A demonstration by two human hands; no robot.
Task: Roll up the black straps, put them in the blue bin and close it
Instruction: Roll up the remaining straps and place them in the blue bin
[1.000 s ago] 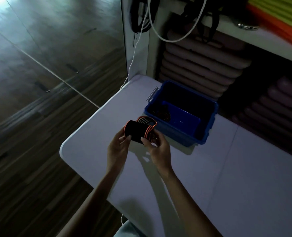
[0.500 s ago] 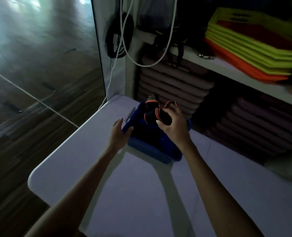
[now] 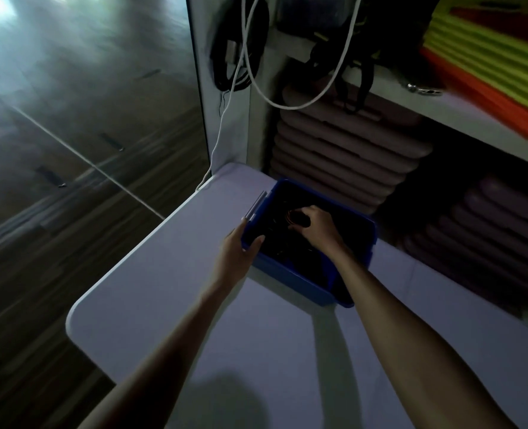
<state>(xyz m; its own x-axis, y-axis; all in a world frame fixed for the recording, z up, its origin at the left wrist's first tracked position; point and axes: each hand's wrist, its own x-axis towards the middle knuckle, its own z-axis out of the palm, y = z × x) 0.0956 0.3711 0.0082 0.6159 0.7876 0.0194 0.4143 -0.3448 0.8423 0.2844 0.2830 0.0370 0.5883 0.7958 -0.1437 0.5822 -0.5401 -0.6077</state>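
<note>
white table stood over wooden floor | white cord hung looped above it | mauve mats lay stacked behind, under shelf | yellow-green and orange mats lay piled on the shelf | metal clip rested beside them

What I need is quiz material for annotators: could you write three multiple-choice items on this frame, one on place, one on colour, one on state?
1. Where is the right hand?
A. On the shelf
B. Inside the blue bin
C. Flat on the table

2. What colour edges the rolled strap?
A. Green
B. White
C. Orange

3. How is the bin?
A. Open, no lid on it
B. Lidded shut
C. Tipped on its side

Answers: 1 B, its fingers curl round the strap between the bin's walls. 2 C, orange lines show on the roll. 3 A, the dark inside shows, and the left hand grips its near corner.
</note>
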